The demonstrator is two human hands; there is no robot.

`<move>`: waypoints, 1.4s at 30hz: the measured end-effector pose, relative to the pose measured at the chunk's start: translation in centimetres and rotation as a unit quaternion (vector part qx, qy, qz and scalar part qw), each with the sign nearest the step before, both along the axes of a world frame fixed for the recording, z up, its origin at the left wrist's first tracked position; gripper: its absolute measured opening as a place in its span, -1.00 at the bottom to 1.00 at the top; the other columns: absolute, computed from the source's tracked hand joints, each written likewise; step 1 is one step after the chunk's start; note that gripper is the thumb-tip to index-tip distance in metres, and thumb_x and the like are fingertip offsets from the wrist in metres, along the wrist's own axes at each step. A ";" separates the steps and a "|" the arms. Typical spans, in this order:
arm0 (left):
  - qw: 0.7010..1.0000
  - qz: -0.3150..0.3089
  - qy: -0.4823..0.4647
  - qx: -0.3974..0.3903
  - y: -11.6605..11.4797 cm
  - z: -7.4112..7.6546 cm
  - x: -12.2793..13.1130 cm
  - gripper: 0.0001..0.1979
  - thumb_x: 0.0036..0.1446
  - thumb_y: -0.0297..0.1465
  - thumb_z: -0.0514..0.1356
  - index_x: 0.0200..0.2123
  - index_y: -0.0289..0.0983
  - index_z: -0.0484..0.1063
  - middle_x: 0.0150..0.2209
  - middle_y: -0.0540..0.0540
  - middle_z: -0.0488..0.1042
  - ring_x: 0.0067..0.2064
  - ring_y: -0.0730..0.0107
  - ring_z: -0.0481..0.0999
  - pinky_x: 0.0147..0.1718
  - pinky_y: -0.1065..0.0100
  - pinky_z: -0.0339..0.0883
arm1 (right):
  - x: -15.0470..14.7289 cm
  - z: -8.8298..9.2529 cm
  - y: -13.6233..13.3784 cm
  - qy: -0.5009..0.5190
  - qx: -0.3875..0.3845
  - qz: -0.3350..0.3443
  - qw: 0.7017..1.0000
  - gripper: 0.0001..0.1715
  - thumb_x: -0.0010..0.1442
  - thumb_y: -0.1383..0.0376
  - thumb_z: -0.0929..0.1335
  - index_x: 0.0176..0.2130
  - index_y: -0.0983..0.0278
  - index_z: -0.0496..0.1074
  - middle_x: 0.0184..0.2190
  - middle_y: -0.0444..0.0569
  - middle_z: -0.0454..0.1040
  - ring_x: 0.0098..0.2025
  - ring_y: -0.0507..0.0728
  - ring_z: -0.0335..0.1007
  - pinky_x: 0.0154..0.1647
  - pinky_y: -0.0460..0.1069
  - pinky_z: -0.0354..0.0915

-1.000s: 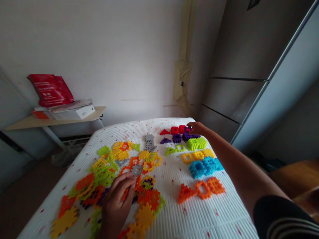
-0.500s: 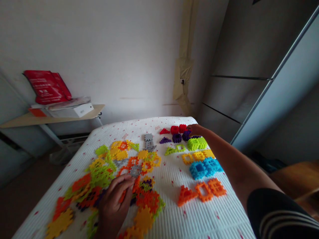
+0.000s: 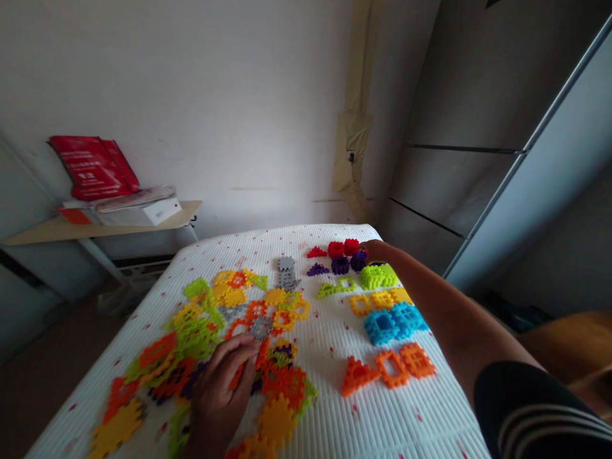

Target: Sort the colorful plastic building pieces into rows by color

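Observation:
My left hand (image 3: 222, 379) is over the loose pile, fingers curled in a pinch. At its fingertips is a grey toothed plastic building tile (image 3: 261, 327), lying over orange pieces. The thumb's contact with it is hard to see. My right hand (image 3: 371, 247) reaches to the far right edge, fingers closed around a purple building tile stack (image 3: 358, 260); part of the hand is hidden by the wrist. Beside that stack stand another purple stack (image 3: 340, 265), a purple triangle (image 3: 317, 269) and red stacks (image 3: 336, 249).
Rows of lime (image 3: 377, 276), yellow (image 3: 381, 299), blue (image 3: 396, 322) and orange tiles (image 3: 393, 368) line the right side. Grey tiles (image 3: 285, 271) lie at the back middle. Mixed pieces (image 3: 196, 335) cover the left. A side table (image 3: 186, 215) holds a red bag (image 3: 93, 169).
Both hands stay almost where they were. The whole view has shifted very slightly, and the tile rows look unchanged.

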State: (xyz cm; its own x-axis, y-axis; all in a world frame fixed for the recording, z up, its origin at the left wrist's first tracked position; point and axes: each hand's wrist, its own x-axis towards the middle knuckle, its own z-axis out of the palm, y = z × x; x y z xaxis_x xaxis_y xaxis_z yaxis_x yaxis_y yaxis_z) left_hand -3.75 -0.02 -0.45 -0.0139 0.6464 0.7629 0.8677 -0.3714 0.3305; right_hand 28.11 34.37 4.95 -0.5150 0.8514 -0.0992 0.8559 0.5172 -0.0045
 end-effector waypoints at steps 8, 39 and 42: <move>1.000 0.002 -0.008 0.006 0.1 -0.2 -0.2 -0.84 0.11 -0.51 0.13 -0.24 -0.20 0.44 -0.19 -0.07 0.45 -0.15 0.42 0.48 -0.10 0.42 0.33 | -0.5 0.8 -1.1 -0.007 0.015 -0.007 1.000 -0.39 -0.20 0.42 0.47 -0.07 0.20 0.49 -0.17 -0.06 0.55 -0.11 0.21 0.43 -0.16 -0.05 0.30; 0.911 0.064 0.163 -0.374 -1.4 1.9 -0.8 -0.79 -0.16 -0.43 0.31 -0.34 -0.14 0.53 -0.29 -0.06 0.48 -0.14 0.19 0.39 -0.16 0.23 0.17 | -6.2 8.1 -24.9 0.287 0.011 0.217 0.933 -0.62 0.18 0.21 0.30 -0.01 0.22 0.42 -0.22 0.01 0.54 -0.38 0.05 0.46 -0.39 -0.05 0.38; 0.904 0.079 0.190 -0.374 -1.4 2.0 -0.2 -0.80 -0.16 -0.40 0.33 -0.35 -0.19 0.51 -0.28 -0.09 0.46 -0.12 0.15 0.37 -0.15 0.20 0.16 | -6.3 8.4 -25.1 0.297 0.008 0.220 0.929 -0.63 0.19 0.22 0.31 -0.01 0.24 0.42 -0.23 0.02 0.54 -0.40 0.05 0.46 -0.39 -0.06 0.38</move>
